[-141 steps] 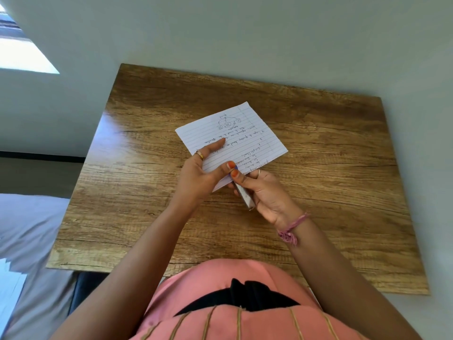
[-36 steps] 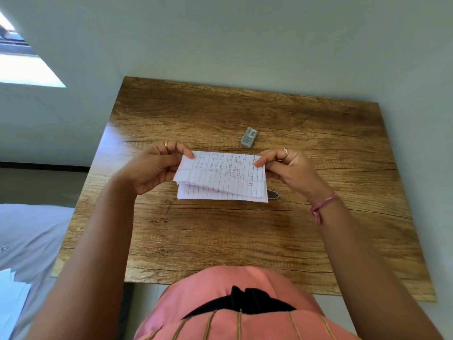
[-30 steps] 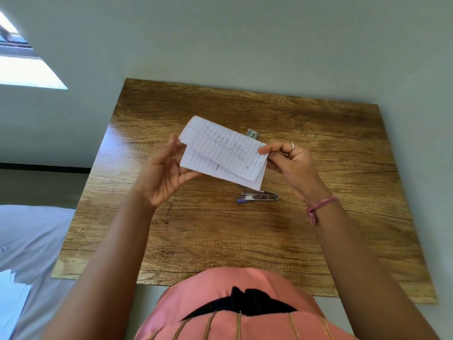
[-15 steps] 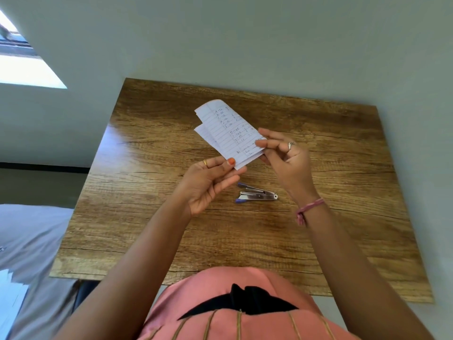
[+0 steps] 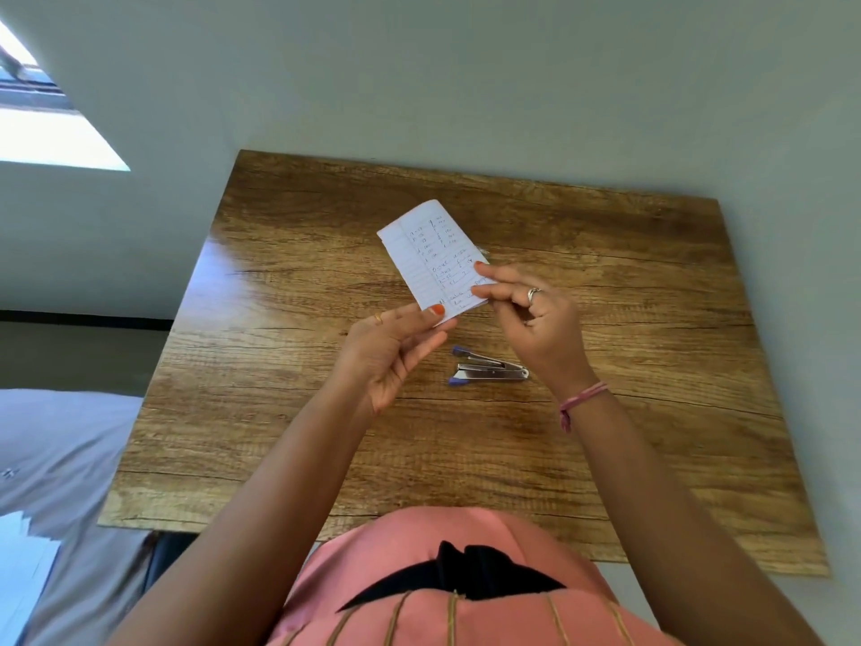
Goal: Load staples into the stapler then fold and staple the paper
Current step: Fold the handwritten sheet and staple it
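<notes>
Wood-grain brown laminate covers the tabletop (image 5: 279, 412), its surface streaked and faintly glossy near the far left corner. Above its middle the person holds up a folded paper (image 5: 431, 254), white, ruled, narrow and oblong, with small handwriting too fine to read. The left hand (image 5: 389, 352) has its grip pinching the paper's near corner, thumb with an orange nail pressed on the front and fingers behind it. The right hand (image 5: 531, 314) pinches the paper's right edge between thumb and fingertips, a ring on one finger, a pink braided wristband (image 5: 582, 398) at the wrist. Below the paper, lying on the tabletop between the two hands, is the stapler (image 5: 489, 368), small, metal, with blue tips at its left end, its upper arm raised slightly from the base; whether staples sit inside cannot be made out. Just past the paper's right edge a tiny pale bit of something peeks out, mostly hidden. Near the tabletop's front edge a pink garment (image 5: 442, 599) with thin stripes and a black knot fills the bottom, cut off by the frame.
</notes>
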The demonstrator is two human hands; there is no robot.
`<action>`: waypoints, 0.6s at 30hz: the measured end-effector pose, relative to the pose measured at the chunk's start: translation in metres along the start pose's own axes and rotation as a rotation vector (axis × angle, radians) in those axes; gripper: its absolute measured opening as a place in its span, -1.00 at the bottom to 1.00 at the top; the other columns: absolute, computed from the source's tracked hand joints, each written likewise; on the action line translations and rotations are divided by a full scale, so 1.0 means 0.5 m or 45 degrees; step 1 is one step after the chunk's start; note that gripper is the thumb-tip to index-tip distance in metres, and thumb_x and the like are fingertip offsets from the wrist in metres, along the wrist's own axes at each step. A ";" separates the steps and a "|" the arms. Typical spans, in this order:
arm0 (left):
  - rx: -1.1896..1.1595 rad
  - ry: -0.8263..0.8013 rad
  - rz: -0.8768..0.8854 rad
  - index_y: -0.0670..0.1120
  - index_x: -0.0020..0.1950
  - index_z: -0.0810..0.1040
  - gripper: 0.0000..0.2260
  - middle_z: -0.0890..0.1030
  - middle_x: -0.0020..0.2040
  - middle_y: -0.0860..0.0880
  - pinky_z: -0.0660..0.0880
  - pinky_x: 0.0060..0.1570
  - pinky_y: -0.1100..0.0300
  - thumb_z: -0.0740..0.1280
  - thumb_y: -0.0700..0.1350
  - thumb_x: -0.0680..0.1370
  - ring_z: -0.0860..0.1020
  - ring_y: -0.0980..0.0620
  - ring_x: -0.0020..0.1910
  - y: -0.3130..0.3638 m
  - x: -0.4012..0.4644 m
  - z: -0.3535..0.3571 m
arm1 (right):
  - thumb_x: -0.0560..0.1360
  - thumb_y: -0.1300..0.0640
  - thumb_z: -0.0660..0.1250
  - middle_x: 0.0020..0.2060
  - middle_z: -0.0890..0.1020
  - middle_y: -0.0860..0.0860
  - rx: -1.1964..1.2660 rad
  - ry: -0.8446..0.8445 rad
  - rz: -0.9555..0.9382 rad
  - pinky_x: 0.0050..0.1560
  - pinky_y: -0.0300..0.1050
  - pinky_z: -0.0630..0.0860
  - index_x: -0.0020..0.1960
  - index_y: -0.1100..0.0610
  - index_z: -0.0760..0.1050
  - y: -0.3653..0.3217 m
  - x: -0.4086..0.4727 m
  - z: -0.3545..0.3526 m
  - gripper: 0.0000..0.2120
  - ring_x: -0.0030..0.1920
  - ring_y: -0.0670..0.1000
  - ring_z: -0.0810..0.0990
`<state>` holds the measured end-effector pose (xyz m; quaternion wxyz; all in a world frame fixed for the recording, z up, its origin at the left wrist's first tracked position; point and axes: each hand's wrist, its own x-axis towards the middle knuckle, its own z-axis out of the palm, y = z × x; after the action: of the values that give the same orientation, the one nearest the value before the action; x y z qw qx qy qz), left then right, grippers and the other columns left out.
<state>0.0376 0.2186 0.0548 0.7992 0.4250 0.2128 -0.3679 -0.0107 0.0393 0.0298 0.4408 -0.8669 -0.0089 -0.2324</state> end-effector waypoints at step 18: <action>0.724 0.022 0.308 -0.24 0.02 0.64 -0.85 0.71 -0.17 -0.14 0.59 -0.25 0.32 0.40 -0.27 0.46 0.67 0.06 -0.24 0.038 0.023 -0.039 | 0.34 0.25 0.45 -0.03 0.69 0.12 1.080 -0.087 1.132 -0.19 -0.13 0.65 0.18 0.21 0.48 -0.011 0.012 -0.028 -0.58 -0.11 0.03 0.70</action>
<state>0.0589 0.2369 0.0465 0.6844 0.6570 0.0561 -0.3111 -0.0123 0.0311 0.0435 0.8016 -0.5435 0.2478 0.0254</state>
